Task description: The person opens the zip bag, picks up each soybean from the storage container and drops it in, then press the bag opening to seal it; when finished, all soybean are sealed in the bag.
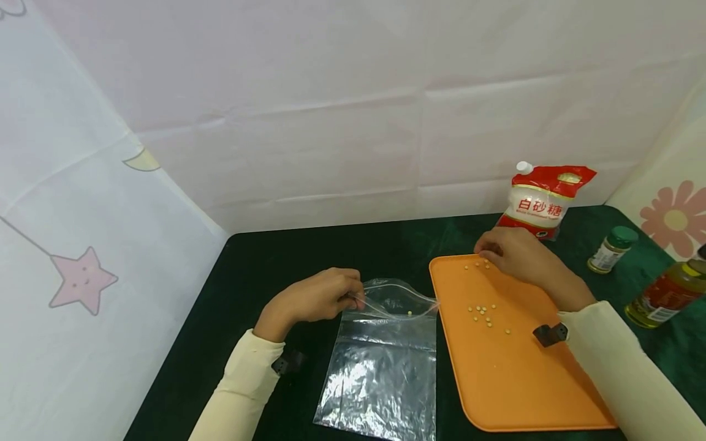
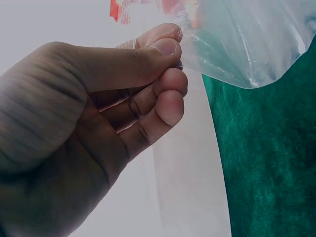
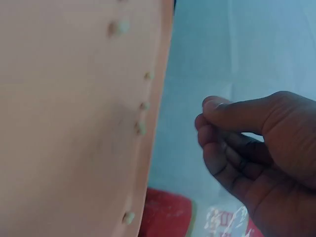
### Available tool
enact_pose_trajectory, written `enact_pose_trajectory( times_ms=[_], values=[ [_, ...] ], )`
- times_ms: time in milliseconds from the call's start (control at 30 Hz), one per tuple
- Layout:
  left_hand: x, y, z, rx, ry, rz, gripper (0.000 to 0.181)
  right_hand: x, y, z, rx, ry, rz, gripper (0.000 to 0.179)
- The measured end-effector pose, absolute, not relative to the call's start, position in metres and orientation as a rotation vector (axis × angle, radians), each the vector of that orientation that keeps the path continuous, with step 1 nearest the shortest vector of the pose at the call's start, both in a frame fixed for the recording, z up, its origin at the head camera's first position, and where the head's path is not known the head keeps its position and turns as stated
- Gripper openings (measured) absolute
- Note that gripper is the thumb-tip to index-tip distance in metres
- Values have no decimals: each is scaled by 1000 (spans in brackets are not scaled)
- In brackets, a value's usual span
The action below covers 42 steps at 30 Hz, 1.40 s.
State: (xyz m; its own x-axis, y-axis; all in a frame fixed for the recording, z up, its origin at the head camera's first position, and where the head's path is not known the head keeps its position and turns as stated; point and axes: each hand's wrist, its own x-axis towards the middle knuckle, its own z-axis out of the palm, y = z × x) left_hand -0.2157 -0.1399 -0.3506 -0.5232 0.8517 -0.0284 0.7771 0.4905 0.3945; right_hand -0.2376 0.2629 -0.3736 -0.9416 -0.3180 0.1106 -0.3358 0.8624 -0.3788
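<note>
My left hand [image 1: 321,294] pinches the left edge of the open mouth of a clear zip bag [image 1: 377,376], between thumb and fingers [image 2: 165,47]. The bag lies on the dark green cloth, its mouth raised, with one small pale yellow bean-like piece [image 1: 410,313] showing inside. Several similar pieces [image 1: 482,310] are scattered on an orange tray [image 1: 524,380] to the right of the bag. My right hand [image 1: 513,254] is over the tray's far edge, thumb and fingers curled together. In the right wrist view, nothing shows between its fingertips [image 3: 213,104], a little off the tray's rim.
Behind the right hand stands a red and white spouted sugar pouch [image 1: 537,202]. A small green-capped jar [image 1: 612,248] and an oil-like bottle [image 1: 668,291] are at the right. A pale curtain [image 1: 331,122] hangs along the back of the green-covered table [image 1: 265,263].
</note>
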Motion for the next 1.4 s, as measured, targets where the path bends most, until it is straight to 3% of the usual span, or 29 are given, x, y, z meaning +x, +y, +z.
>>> enact_pose_trajectory(
  times_ms=[400, 833, 1167, 1400],
  values=[
    [-216, -139, -352, 1409, 2519, 482, 11, -253, 277, -400, 500, -3136, 530, 14],
    [-216, -139, -351, 1404, 2520, 475, 10, -249, 273, -400, 517, -3063, 638, 13],
    [-217, -139, -353, 1401, 2520, 477, 9, -218, 216, -377, 891, -2823, 1278, 12],
    [-217, -139, -354, 1391, 2530, 464, 10, -198, 177, -373, 1175, -2779, 1155, 12]
  ],
)
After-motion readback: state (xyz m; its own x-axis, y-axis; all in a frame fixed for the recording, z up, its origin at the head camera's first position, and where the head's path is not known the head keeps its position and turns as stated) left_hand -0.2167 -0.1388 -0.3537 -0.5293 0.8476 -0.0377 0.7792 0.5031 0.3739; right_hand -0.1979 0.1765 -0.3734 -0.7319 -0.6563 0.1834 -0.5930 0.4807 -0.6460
